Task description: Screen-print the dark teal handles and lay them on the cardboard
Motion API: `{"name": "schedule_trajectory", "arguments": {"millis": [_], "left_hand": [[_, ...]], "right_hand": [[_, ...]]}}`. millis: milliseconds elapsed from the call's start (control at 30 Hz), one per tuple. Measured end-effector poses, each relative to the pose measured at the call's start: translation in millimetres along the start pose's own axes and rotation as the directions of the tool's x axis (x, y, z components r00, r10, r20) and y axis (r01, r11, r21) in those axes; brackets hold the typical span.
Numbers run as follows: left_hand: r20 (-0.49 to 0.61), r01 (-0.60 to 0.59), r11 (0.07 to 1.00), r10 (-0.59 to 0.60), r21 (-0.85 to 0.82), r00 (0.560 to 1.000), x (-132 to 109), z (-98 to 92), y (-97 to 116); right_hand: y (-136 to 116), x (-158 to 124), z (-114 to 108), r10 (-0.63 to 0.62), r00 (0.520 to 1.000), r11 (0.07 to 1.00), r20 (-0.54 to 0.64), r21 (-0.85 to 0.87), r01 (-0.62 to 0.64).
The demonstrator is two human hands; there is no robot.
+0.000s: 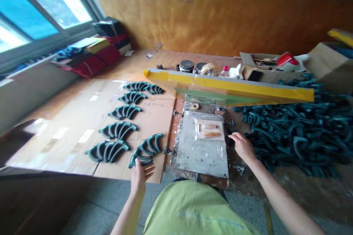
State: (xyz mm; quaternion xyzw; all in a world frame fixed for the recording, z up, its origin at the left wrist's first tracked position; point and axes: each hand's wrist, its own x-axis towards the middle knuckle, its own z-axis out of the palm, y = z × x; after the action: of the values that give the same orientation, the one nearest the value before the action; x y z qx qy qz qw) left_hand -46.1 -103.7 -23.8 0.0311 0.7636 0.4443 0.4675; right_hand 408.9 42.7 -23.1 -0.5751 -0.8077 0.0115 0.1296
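Note:
My left hand (140, 177) is at the front edge of the cardboard, fingers spread and thumb up against the near end of a curved row of dark green pieces (149, 147). It does not grip them. More fanned rows of these curved pieces (117, 129) lie farther left. My right hand (243, 148) is beside the metal plate (201, 159), thumb and fingertips pinched on a small dark green curved piece (232, 131), mostly hidden by the fingers. A large heap of similar pieces (292, 136) lies just right of it.
A screen-like frame with a yellow edge (228, 86) slants above the plate's far end. Behind it stand dark-lidded jars (186, 66) and an open carton (268, 69). The plate carries a pale pad (217, 133) with brownish strips. Flat cardboard (68, 117) covers the left side.

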Motion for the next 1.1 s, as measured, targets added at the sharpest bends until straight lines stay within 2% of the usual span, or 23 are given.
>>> {"name": "schedule_trajectory", "arguments": {"millis": [100,200,267,367,433,500,567,600,633,700,767,833,967,1100], "left_hand": [[-0.134,0.074,0.993,-0.061,0.094,0.989,13,-23.8,-15],[-0.173,0.116,0.980,-0.087,0.162,0.981,21,-25.8,-14],[-0.191,0.128,0.967,-0.085,0.223,0.978,26,-24.0,-7],[-0.241,0.135,0.932,-0.053,0.337,0.969,29,-25.0,3],[-0.291,0.133,0.896,-0.004,0.425,0.957,25,-25.4,7],[-0.365,0.133,0.850,0.073,0.510,0.928,15,-19.8,7],[-0.421,0.105,0.806,0.189,0.583,0.887,3,-4.4,6],[-0.427,0.064,0.775,0.275,0.629,0.862,-3,6.9,6],[-0.417,0.016,0.735,0.366,0.678,0.832,-7,19.7,6],[-0.372,-0.045,0.650,0.488,0.759,0.789,-12,46.7,8],[-0.355,-0.031,0.615,0.494,0.788,0.793,-10,69.8,12],[-0.374,0.021,0.629,0.434,0.777,0.820,-2,85.3,16],[-0.440,0.105,0.618,0.419,0.779,0.794,16,97.4,20],[-0.452,0.131,0.599,0.426,0.790,0.784,15,98.2,22]], "right_hand": [[37,-11,24,-0.088,0.991,0.985,0.097,-0.142,0.101],[46,-18,38,-0.130,0.989,0.972,0.071,-0.186,0.141],[47,-16,37,-0.160,0.986,0.976,0.046,-0.141,0.165],[53,-8,23,-0.181,0.983,0.983,0.030,0.018,0.181],[57,-4,8,-0.079,0.995,0.987,-0.061,0.135,0.087],[55,0,-7,0.101,0.981,0.963,-0.167,0.264,-0.054],[43,6,-21,0.234,0.953,0.905,-0.190,0.402,-0.142],[33,11,-26,0.244,0.955,0.873,-0.167,0.466,-0.141],[21,17,-30,0.212,0.967,0.846,-0.139,0.522,-0.110],[-6,33,-31,0.061,0.992,0.807,-0.110,0.591,0.016],[-30,51,-26,-0.103,0.987,0.782,-0.127,0.603,0.159],[-47,65,-17,-0.201,0.967,0.781,-0.155,0.571,0.254],[-58,77,-1,-0.314,0.935,0.823,-0.164,0.443,0.354],[-65,78,-2,-0.372,0.924,0.879,-0.089,0.287,0.381]]}}
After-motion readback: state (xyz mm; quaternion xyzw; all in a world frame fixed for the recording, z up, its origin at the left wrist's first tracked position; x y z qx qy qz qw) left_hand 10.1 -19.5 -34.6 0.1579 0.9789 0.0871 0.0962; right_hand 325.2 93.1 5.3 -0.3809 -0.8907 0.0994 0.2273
